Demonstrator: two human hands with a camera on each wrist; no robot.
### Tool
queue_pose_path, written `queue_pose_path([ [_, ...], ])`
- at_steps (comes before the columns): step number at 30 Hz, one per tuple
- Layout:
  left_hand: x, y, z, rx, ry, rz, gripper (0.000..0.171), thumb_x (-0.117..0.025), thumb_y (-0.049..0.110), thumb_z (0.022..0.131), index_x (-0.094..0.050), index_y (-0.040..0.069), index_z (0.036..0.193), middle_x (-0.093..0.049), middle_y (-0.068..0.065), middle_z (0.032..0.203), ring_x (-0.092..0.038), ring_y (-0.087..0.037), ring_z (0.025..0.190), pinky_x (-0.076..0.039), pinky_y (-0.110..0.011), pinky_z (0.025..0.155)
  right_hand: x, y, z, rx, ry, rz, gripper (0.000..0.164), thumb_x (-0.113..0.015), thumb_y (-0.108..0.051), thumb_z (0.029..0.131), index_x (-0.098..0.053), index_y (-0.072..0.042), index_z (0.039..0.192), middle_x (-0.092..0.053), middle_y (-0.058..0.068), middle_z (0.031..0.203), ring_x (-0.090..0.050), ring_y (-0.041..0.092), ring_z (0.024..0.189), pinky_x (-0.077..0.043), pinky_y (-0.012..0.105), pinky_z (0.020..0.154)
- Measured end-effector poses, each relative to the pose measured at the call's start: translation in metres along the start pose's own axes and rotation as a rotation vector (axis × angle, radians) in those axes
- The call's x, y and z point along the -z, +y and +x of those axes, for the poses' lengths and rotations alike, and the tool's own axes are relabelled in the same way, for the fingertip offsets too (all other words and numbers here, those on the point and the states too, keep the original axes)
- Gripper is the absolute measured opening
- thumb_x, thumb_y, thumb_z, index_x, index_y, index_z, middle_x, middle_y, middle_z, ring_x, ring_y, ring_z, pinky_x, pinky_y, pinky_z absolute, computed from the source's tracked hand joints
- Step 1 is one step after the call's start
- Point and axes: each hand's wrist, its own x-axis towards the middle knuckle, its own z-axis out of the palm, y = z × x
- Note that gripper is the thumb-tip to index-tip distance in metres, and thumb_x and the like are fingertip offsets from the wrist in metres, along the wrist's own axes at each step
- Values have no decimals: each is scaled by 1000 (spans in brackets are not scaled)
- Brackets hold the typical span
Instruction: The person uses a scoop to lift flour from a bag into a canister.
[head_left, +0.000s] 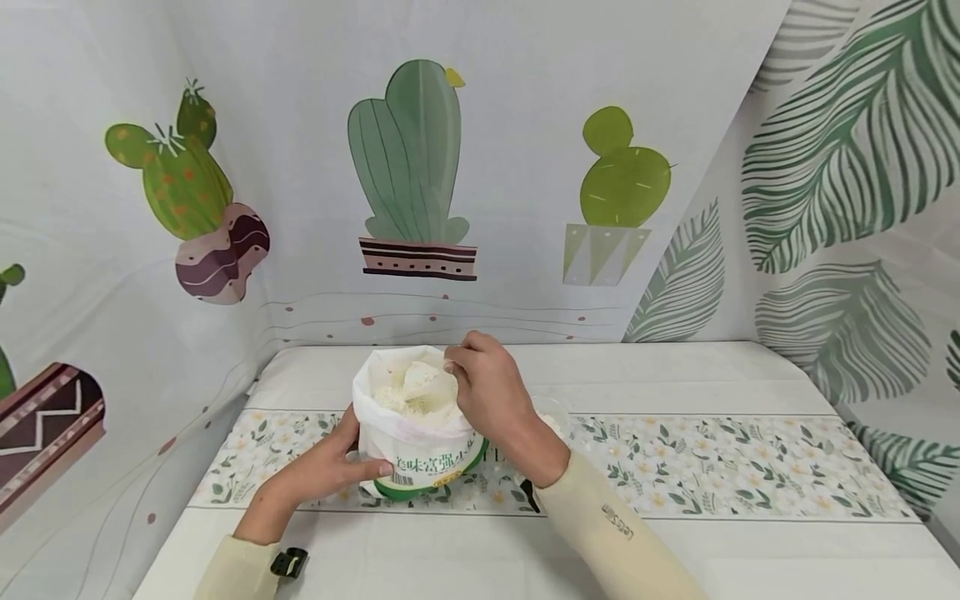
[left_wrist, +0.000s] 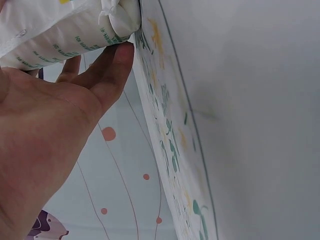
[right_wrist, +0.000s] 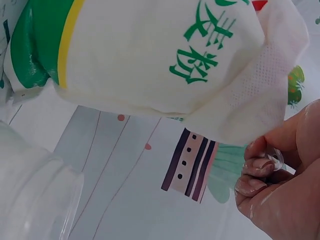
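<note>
An open bag of flour (head_left: 420,454), white with green lettering and its top rolled down, stands on the table. My left hand (head_left: 330,467) holds its left side, thumb on the front; in the left wrist view the fingers (left_wrist: 112,70) lie against the bag's printed side near its base. At the bag's right rim, my right hand (head_left: 491,387) has its fingers curled round a clear plastic handle (right_wrist: 276,159), with flour dust on the fingertips. A raised heap of flour (head_left: 423,379) shows inside the opening; the handle's other end is hidden.
A clear plastic container (right_wrist: 40,190) stands right of the bag, partly hidden behind my right wrist in the head view. The table has a white cover with a floral band (head_left: 675,467). A cactus-print curtain (head_left: 525,167) hangs behind it.
</note>
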Motion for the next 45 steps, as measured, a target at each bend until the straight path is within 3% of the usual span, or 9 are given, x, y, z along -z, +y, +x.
queue_pose_path([
  [8,0,1,1,-14,-1,12,113,-84,27,95,0,38,169,-39,-8,160,-45,-29,144,-40,-34,113,10,1,-4,-73,17,108,19,-68,-1,102,-78,6,117,-62,9,93,-53,13,69,-46,25,61],
  [16,0,0,1,-23,-14,-7,112,-83,25,96,1,37,169,-40,-8,158,-48,-18,141,-41,-29,111,20,3,-7,-126,65,168,19,-71,-3,101,-80,2,117,-66,5,93,-48,10,66,-44,25,57],
  [22,-1,1,1,-21,-10,-3,111,-83,26,96,0,36,169,-39,-9,159,-47,-24,142,-41,-30,111,27,4,-10,-161,91,209,19,-73,-3,100,-81,0,117,-67,1,91,-51,11,69,-44,25,59],
  [30,0,-1,0,-10,-7,17,113,-83,28,96,2,40,169,-26,-12,169,-36,-37,150,-42,-35,112,35,7,-14,-200,109,269,17,-72,-3,101,-82,-2,114,-70,0,92,-52,13,70,-46,27,62],
  [45,-1,0,1,21,-1,31,114,-83,28,95,4,39,169,-28,-11,168,-38,-37,149,-40,-52,114,60,15,-26,-212,164,368,16,-71,-4,101,-83,-5,112,-72,1,96,-48,13,62,-40,26,59],
])
